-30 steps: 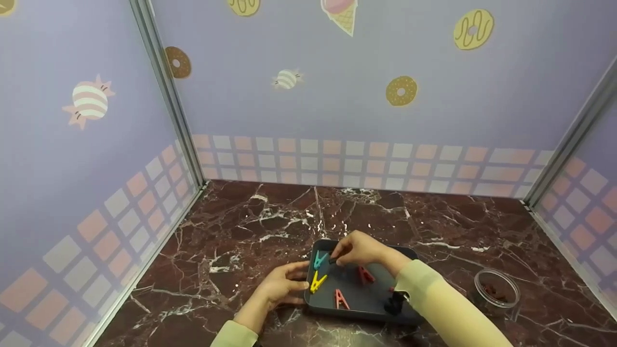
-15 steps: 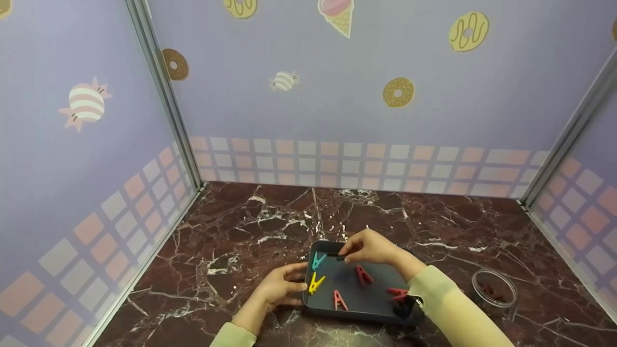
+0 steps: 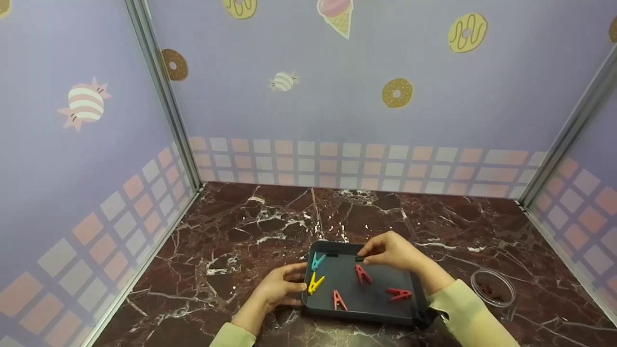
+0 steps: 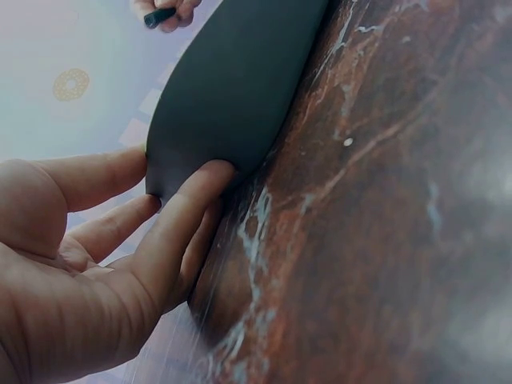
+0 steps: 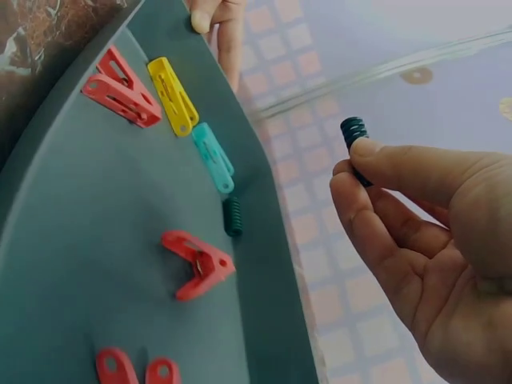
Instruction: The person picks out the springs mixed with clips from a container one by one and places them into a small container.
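Note:
My right hand pinches a dark coil spring between thumb and fingers, above the tray's far side. A similar spring lies inside the dark grey tray, by its far wall. Near it are a turquoise clothespin and a yellow clothespin along the left side. Three red clothespins lie further over: one near the middle, one at the front, one at the right. My left hand touches the tray's left end with fairly straight fingers.
A round clear tub with small reddish-brown pieces stands to the right of the tray. The marbled tabletop meets patterned walls at the back and sides.
My right hand has moved right with a spring in its fingers, away from the turquoise clothespin. The other spring in the tray has come into view. My left hand stays at the tray.

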A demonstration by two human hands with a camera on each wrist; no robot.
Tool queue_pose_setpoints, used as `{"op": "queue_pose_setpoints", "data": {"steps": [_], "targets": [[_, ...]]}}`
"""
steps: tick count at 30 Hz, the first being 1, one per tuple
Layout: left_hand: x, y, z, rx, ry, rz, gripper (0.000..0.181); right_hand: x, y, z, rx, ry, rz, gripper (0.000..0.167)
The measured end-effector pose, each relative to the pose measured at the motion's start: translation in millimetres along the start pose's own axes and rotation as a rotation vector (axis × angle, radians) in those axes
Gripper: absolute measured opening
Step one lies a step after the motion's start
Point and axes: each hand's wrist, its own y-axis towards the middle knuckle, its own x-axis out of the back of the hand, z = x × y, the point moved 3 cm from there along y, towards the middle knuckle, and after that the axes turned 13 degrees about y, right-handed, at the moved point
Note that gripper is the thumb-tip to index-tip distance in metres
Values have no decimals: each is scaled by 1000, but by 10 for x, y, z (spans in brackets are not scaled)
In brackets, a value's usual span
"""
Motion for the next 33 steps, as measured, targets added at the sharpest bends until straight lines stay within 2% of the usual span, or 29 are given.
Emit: {"op": "queue_pose_setpoints", "data": {"steps": [11, 19, 26, 33], "targets": [[-3, -18, -7, -10, 2, -5, 68, 311, -426, -82, -21, -16, -92, 15], [2, -7, 1, -6, -4, 2, 66, 526, -740, -181, -84, -5, -170, 18], [-2, 2, -5, -1, -15, 2, 67, 771, -1056, -285, -148, 25, -225, 28], [-4, 2, -2, -1, -25, 2, 68, 1002, -1388, -346, -191, -21, -281, 33]]}}
